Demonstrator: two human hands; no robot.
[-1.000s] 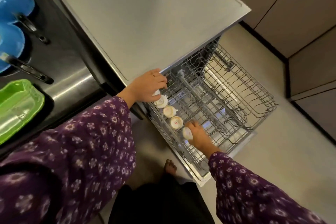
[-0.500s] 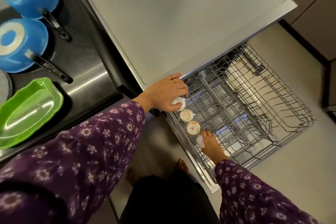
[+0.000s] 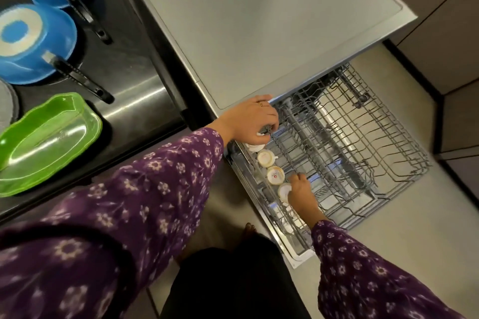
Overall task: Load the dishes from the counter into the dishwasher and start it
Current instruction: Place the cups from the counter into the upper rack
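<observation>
Beige floor [image 3: 414,254], grey-brown cabinets [image 3: 440,21]

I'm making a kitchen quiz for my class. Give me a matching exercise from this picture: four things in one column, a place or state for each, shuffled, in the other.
1 green dish
2 front blue pan
3 red-marked cup
4 left hand

A bottom up on the dark counter
B in the rack's row of cups
C gripping a white cup
D translucent, at the counter's near end

Pairs: 1-D, 2-A, 3-B, 4-C
</observation>
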